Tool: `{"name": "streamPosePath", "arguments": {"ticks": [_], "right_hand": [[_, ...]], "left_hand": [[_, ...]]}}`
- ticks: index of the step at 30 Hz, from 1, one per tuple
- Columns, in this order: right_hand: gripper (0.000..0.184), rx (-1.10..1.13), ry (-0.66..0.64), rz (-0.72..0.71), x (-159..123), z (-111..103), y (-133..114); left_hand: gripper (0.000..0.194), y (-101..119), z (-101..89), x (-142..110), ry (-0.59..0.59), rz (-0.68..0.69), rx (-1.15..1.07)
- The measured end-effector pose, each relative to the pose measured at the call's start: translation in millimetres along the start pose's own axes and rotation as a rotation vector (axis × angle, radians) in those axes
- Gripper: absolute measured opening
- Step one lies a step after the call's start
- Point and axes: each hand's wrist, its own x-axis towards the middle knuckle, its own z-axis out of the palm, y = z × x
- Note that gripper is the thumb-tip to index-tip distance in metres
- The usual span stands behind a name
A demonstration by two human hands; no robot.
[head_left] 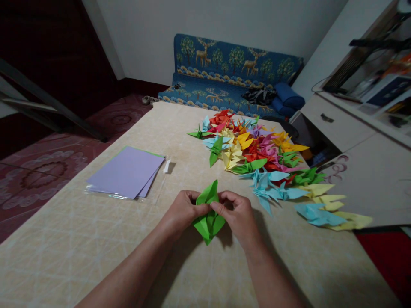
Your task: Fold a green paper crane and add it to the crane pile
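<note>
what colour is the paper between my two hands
The folded paper is bright green, clearest in the head view.

The green folded piece [209, 221] that you held was matt paper, smooth on its facets and sharp at its creases, and the many-coloured folded pieces [253, 150] beyond it showed you the same dull finish. The flat purple sheets [128, 171] were smooth, matt paper, the wrapper [118, 196] at their edge was thin, clear, glossy plastic, and the table covering [80, 248] before you looked smooth, though whether cloth or plastic could not be told. Farther from you, the sofa cover [221, 81] was cloth, the wall [144, 42] matt, the cabinet front [359, 171] smooth and the floor tiles [41, 184] faintly glossy.
</note>
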Motion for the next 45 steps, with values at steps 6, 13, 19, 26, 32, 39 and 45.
{"name": "streamPosePath", "arguments": {"ticks": [6, 13, 19, 26, 32, 39, 45], "right_hand": [[0.016, 0.068, 0.061, 0.096, -2.0, 0.8, 5.9], [0.024, 0.075, 0.052, 0.082, -3.3, 1.7, 2.5], [0.023, 0.124, 0.033, 0.044, -3.7, 1.6, 1.5], [0.030, 0.243, -0.064, 0.053, -2.1, -3.4, -2.5], [0.024, 0.242, -0.043, 0.075, -0.3, -2.2, -2.8], [0.017, 0.204, 0.046, 0.040, -2.5, 2.6, -1.8], [0.017, 0.102, 0.189, -0.012, -7.6, 9.0, -0.7]], "left_hand": [[0.024, 1.5, -1.8, -0.7, -0.062, -0.022, 0.029], [0.015, 3.0, -3.7, -2.0, -0.122, -0.053, 0.041], [0.018, 1.8, -5.3, -1.9, -0.159, -0.089, -0.023], [0.027, 4.7, -5.0, -6.1, -0.188, -0.150, -0.145], [0.025, 5.3, -3.3, -7.2, -0.201, -0.157, -0.143], [0.020, 2.8, -2.9, -5.8, -0.195, -0.155, -0.125], [0.015, 1.1, -0.9, -5.1, -0.218, -0.146, -0.117]]}}
